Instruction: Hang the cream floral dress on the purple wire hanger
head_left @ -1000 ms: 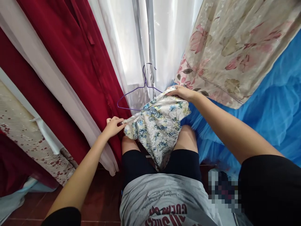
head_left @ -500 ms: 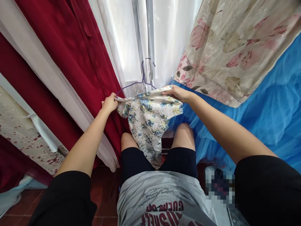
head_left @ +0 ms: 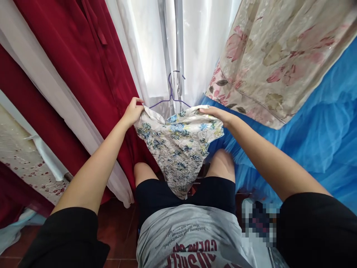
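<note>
A white top with blue and yellow flowers [head_left: 178,149] hangs from a thin purple hanger [head_left: 171,95] in front of my legs. My left hand [head_left: 134,112] pinches the top's left shoulder edge beside the hanger's end. At the other shoulder, my right hand [head_left: 216,113] grips the cloth with the thumb on top and the fingers mostly hidden beneath. The neckline sags between the two hands, and the lower part narrows down between my thighs. The hanger's hook stands upright by a grey metal pole [head_left: 178,41]; whether it hangs on anything is unclear.
Red cloth [head_left: 69,44] and pale drapes hang on the left. A white curtain [head_left: 142,41] is behind the hanger. On the right are a beige floral cloth [head_left: 267,56] and blue tulle [head_left: 315,149]. Dark red tiles [head_left: 115,227] cover the floor.
The top is spread wider and flatter between my hands. My left hand has risen slightly with its shoulder edge, and my right hand has shifted a little right and down.
</note>
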{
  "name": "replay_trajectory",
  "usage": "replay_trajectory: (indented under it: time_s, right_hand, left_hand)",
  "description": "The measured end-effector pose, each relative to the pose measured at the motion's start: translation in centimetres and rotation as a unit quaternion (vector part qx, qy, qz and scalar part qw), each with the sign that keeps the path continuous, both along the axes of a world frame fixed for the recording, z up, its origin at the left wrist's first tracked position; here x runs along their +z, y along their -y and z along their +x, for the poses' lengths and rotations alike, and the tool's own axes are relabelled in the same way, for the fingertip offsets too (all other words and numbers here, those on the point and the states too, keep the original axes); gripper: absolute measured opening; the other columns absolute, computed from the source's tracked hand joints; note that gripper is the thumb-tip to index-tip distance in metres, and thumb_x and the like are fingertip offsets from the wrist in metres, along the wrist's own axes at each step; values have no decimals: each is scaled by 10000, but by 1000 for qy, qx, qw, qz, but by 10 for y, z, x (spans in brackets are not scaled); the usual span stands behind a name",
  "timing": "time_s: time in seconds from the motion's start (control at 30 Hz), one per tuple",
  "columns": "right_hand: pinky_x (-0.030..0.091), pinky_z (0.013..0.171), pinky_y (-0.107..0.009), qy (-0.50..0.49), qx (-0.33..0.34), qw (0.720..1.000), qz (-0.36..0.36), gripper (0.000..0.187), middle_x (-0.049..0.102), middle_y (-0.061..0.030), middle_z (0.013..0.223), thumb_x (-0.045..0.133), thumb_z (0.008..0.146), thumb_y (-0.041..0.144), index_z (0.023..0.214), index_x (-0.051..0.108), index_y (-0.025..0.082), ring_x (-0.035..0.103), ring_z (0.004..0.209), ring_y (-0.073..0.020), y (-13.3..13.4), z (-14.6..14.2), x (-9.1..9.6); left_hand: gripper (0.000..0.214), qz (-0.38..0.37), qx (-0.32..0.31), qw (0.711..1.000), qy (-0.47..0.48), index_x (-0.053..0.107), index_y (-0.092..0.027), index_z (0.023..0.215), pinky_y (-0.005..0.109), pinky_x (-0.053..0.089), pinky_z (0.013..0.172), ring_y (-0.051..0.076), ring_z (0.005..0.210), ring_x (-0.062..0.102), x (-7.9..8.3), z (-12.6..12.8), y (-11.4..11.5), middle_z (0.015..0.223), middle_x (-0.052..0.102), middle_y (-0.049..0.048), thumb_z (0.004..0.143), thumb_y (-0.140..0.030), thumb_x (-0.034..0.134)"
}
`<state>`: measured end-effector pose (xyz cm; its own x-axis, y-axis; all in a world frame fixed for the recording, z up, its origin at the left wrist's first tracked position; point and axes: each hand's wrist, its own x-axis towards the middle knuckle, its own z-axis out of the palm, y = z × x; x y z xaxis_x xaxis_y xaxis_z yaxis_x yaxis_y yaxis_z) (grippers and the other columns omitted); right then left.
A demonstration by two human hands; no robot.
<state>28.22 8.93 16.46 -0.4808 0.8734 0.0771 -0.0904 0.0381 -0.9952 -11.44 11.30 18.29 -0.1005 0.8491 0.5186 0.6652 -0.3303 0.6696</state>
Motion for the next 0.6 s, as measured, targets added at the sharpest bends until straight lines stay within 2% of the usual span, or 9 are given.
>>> replay_trajectory:
  time_s: [0.1, 0.17, 0.23, 0.3, 0.4, 0.47, 0.53, 0.6]
  right_hand:
    - [599, 649, -312, -3, -33, 999, 39, 372, 793, -50, 849, 879, 677, 387, 974, 753, 203, 727, 704, -217, 10, 21, -22]
    - [580, 625, -298, 0, -67, 996, 64, 396, 790, -42, 832, 908, 646, 429, 932, 752, 204, 711, 678, -204, 17, 36, -34]
    - [567, 605, -311, -6, -96, 992, 82, 386, 775, -49, 773, 898, 653, 501, 842, 748, 200, 693, 639, -208, 22, 47, -36]
    - [569, 614, -336, -34, -123, 986, 106, 371, 766, -56, 757, 885, 668, 516, 808, 738, 205, 698, 657, -229, 26, 51, -23]
    - [580, 696, -351, -93, -172, 968, 157, 294, 768, -83, 830, 830, 756, 454, 840, 723, 193, 727, 808, -263, 29, 37, 15]
    - [578, 782, -350, -114, -180, 961, 178, 265, 764, -107, 906, 726, 866, 434, 873, 712, 169, 727, 930, -266, 38, 17, 39]
    - [573, 848, -355, -96, -155, 960, 214, 322, 758, -95, 953, 621, 947, 473, 927, 715, 166, 713, 1003, -262, 62, -8, 54]
    - [570, 901, -373, -14, -56, 956, 288, 359, 758, -53, 1007, 598, 963, 531, 1016, 733, 202, 696, 1050, -266, 99, -30, 58]
  left_hand:
    - [276, 17, 14, 999, 49, 544, -218, 1060, 282, 409, 656, 167, 604, 486, -4, 2, 7, 658, 512, -34, 787, -217, 581]
    - [100, 63, 25, 996, 50, 549, -208, 903, 283, 405, 688, 169, 659, 511, -6, 7, 18, 698, 540, -7, 875, -304, 544]
    - [338, 110, 25, 993, 23, 524, -199, 749, 283, 384, 696, 170, 697, 515, -5, 16, 33, 708, 546, 16, 979, -427, 426]
    - [482, 138, 11, 990, -29, 502, -193, 679, 283, 342, 660, 159, 669, 478, 1, 27, 47, 665, 504, 9, 1009, -521, 380]
    - [429, 153, -6, 982, -110, 547, -180, 694, 280, 284, 616, 140, 638, 433, 15, 38, 59, 637, 474, -11, 948, -525, 538]
    - [388, 154, 16, 978, -138, 553, -177, 675, 285, 255, 600, 137, 621, 408, 20, 39, 57, 616, 456, -15, 897, -490, 614]
    - [437, 144, 51, 980, -124, 493, -187, 607, 297, 226, 586, 138, 591, 368, 19, 36, 49, 569, 384, -17, 865, -509, 635]
    - [521, 110, 49, 991, -51, 426, -213, 571, 309, 229, 576, 151, 569, 354, 10, 32, 40, 541, 324, -14, 880, -605, 574]
